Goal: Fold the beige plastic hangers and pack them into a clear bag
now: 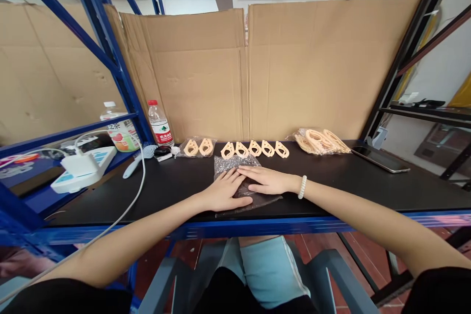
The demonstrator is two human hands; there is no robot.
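A clear plastic bag [253, 201] lies flat on the black tabletop in front of me, near the front edge. My left hand [226, 191] rests palm down on it with fingers stretched out. From the right, my right hand [267, 180] lies flat on the same bag, its fingertips meeting the left hand's fingers. Just behind them shows a crinkled part of clear plastic [235, 162]. Beyond that stands a row of several cream-coloured oval ring pieces [255, 148]. What lies under my palms is hidden.
Two similar pieces sit in a clear bag [198, 147] at the back left; a fuller bag [320, 141] lies back right, beside a phone [380, 158]. A water bottle [160, 125], a brush [140, 161] and a power strip [84, 169] with a white cable are left. Cardboard [324, 68] walls the back.
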